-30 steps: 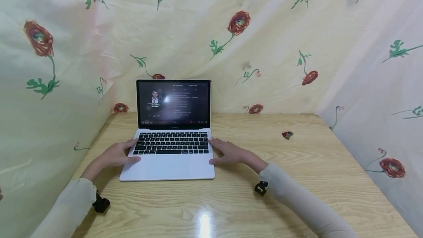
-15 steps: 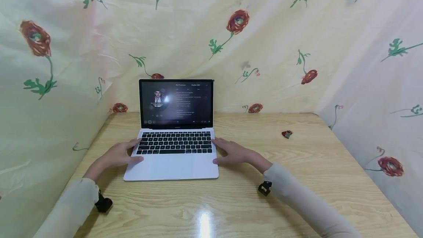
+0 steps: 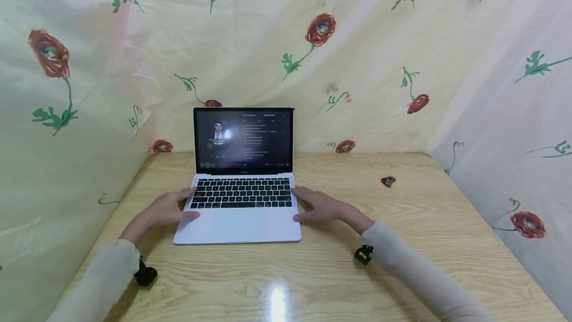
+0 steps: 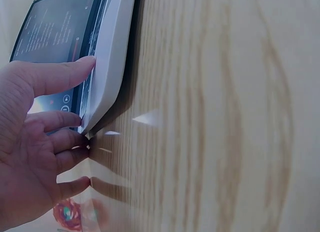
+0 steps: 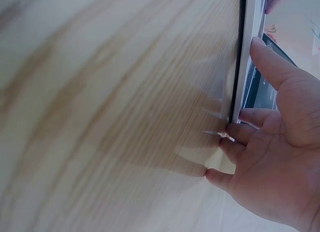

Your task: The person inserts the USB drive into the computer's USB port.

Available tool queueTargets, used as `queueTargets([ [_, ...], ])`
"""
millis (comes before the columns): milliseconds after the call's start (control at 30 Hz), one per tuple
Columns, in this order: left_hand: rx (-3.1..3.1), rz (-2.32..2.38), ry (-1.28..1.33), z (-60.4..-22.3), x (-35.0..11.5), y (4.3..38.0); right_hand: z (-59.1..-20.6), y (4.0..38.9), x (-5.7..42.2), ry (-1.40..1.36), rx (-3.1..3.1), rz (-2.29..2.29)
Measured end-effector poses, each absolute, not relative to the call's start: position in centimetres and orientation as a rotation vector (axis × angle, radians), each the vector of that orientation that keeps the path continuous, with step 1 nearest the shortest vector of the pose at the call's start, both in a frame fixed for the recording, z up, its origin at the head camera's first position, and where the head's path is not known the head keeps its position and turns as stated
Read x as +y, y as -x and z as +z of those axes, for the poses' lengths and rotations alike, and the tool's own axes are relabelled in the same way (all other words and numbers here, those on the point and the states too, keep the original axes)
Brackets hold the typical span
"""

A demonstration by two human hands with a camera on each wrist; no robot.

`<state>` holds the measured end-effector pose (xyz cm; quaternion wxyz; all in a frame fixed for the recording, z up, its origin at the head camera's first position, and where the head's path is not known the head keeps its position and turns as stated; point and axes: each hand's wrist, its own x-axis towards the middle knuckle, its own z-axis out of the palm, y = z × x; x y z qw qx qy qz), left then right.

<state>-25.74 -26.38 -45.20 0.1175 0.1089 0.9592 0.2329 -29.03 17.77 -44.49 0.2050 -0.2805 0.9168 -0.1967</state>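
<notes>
In the head view a silver laptop [image 3: 237, 225] stands unfolded on the wooden table, its screen [image 3: 268, 138] lit with a dark page. My left hand [image 3: 167, 207] is at its left side, thumb on the palm rest and forefinger near the keyboard's edge. My right hand [image 3: 321, 206] mirrors it at the right side. In the left wrist view the laptop's edge [image 4: 112, 86] lies against my spread left fingers [image 4: 75, 187], the little finger touching the table. In the right wrist view my right thumb [image 5: 272, 64] touches the laptop's edge [image 5: 246, 71], the other fingers lower along it.
A small red and metal object [image 3: 389, 181] lies on the table [image 3: 335, 282] to the right. Flower-patterned cloth [image 3: 357, 53] walls in the back and both sides. Dark wrist cameras [image 3: 145, 275] hang beneath both sleeves.
The laptop has slid a little to the right along the table, both hands moving with it. The small red object has stayed in place.
</notes>
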Motion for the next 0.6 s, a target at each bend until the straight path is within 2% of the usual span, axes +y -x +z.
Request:
queueTargets([
  [600,2.792,0.668,-0.313,-45.0,-24.4,25.9,-44.4,29.1,20.0,0.769,2.546,-0.555],
])
